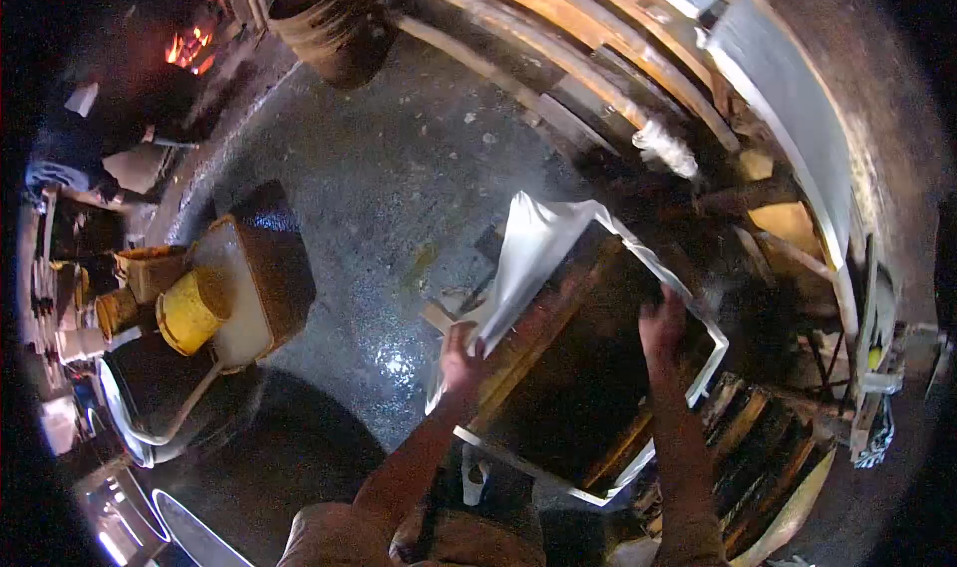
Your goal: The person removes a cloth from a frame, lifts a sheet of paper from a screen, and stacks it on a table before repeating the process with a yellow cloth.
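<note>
A wooden box (543, 353) with a dark inside stands in front of me. White cloth (538, 233) hangs over its far left corner, and a white border runs along its edges. My left hand (463, 360) is closed on the cloth at the box's left side. At the far right side, my right hand (665, 326) lies over the dark inside, its fingertips close to the white edge. Those fingers are dark and blurred, so I cannot make out whether they grip it.
To the left, a yellow bucket (192, 311) sits at a rectangular tub (239, 313) of pale liquid. Long wooden beams (558, 49) lie at the back, near a large barrel (329, 29). A fire (189, 49) burns at the upper left, with a person (75, 158) beside it. Wet floor (389, 198) lies between.
</note>
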Tool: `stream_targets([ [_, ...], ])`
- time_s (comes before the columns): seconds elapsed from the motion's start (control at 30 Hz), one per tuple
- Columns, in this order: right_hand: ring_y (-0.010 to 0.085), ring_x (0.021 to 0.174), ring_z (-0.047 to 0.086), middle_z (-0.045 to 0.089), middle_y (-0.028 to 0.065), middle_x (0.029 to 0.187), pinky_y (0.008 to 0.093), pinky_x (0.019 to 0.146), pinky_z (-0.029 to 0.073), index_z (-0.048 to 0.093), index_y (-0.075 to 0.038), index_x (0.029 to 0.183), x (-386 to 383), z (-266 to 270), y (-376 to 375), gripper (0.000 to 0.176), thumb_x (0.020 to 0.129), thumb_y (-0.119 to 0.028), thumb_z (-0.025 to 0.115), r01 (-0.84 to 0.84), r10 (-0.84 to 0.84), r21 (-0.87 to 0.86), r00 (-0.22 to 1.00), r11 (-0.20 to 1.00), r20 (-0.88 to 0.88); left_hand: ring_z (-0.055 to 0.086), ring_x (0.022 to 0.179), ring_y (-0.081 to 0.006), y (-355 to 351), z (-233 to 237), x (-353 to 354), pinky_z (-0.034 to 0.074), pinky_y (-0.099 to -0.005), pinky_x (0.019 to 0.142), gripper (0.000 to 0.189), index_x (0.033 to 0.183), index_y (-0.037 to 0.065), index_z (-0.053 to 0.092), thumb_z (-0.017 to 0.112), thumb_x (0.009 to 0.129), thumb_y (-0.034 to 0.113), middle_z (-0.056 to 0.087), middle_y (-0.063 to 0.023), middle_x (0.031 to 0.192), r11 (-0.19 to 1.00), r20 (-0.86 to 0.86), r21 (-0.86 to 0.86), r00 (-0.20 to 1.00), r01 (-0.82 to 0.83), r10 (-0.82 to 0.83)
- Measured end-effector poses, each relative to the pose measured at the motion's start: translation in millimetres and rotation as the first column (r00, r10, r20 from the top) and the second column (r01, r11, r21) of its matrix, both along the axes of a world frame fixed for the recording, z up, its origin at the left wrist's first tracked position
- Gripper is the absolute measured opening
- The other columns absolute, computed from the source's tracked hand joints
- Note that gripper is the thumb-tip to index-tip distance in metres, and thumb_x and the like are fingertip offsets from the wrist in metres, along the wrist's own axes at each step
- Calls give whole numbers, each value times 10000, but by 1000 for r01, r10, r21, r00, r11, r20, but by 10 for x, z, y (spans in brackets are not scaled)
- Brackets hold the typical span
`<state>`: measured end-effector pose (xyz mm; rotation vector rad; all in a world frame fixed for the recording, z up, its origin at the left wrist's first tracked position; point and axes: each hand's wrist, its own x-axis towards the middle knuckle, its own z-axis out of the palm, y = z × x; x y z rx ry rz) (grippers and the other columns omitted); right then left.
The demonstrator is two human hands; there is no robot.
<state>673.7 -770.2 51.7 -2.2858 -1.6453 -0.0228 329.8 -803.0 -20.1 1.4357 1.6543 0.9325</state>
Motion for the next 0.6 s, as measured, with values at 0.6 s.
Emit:
stream_targets([
  [0.6, 279, 937, 485, 509, 144, 1032, 380, 763, 396, 489, -17, 1038, -1922, -1752, 1906, 421, 728, -292, 562, 109, -292, -379, 834, 919, -468, 518, 781, -119, -948, -1074, -1085, 445, -285, 684, 227, 955, 7, 532, 572, 811, 177, 574, -36, 838, 783, 478, -593, 701, -187, 529],
])
